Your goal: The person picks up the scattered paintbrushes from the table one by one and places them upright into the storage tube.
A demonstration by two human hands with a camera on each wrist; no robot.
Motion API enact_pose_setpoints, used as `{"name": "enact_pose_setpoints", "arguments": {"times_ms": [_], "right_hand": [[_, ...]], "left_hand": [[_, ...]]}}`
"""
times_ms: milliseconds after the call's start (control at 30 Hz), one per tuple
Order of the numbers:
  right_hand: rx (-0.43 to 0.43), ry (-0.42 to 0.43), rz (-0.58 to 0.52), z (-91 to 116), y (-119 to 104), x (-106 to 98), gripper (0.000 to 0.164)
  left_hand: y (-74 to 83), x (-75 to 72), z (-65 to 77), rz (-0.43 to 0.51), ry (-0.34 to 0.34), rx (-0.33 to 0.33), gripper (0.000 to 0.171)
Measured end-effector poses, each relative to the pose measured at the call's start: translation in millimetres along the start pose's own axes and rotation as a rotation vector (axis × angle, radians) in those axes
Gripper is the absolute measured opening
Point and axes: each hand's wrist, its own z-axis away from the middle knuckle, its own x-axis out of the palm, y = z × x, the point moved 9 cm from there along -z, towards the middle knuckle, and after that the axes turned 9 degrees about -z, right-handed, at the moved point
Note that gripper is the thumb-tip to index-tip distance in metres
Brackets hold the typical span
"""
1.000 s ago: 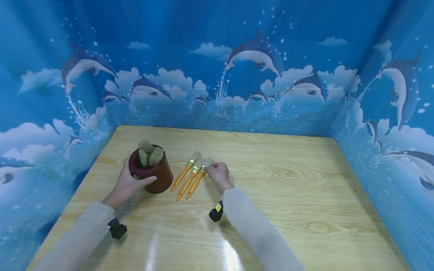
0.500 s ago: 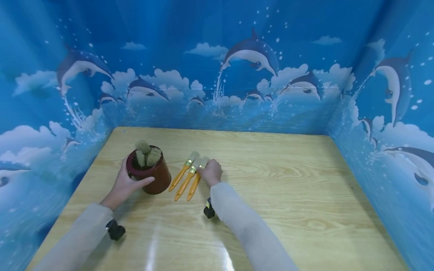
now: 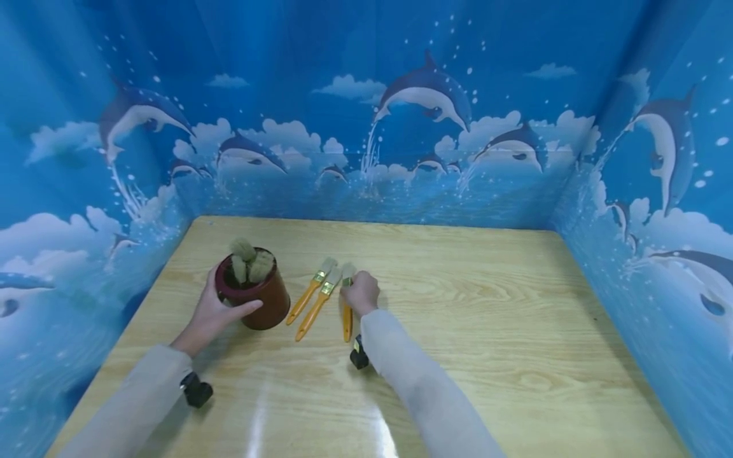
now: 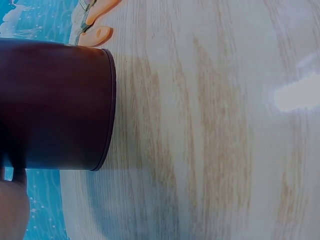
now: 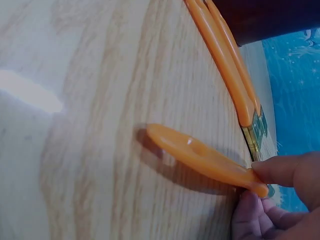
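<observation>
My left hand [image 3: 212, 313] grips a dark brown-red cylindrical pot [image 3: 269, 304] on the left of the table, thumb along its near side. Several brushes with pale bristles [image 3: 243, 249] stand in the pot, heads up. Just right of the pot, my right hand [image 3: 361, 293] pinches a paintbrush [image 5: 205, 159] with an orange handle near its metal collar. In the right wrist view its handle end lies close over the wood, with a shadow beneath. Two similar paintbrushes [image 3: 312, 312] [image 3: 302, 300] lie side by side between the pot and the right hand.
A pale wood-grain table [image 3: 487, 331] spreads beneath everything, with bright glare near its front. Blue curtains printed with dolphins [image 3: 366, 184] close in the back and both sides. Each forearm wears a small black wrist camera [image 3: 196, 389].
My right hand has taken hold of the rightmost paintbrush and swung its handle to the right, apart from the other two. My left hand stays on the pot.
</observation>
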Motion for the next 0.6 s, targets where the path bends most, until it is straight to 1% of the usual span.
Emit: {"name": "enact_pose_setpoints", "arguments": {"times_ms": [233,433,600], "right_hand": [[0.045,-0.047,-0.046,-3,8,-3,0.042],[0.059,-0.052,-0.12,-5,13,-11,0.04],[0.1,-0.086,-0.191,-7,19,-15,0.04]], "left_hand": [[0.4,1.8,0.2,0.005,-0.006,0.002,0.113],[0.2,1.8,-0.1,0.004,-0.003,0.001,0.113],[0.7,0.8,0.0,0.007,-0.002,0.006,0.112]]}}
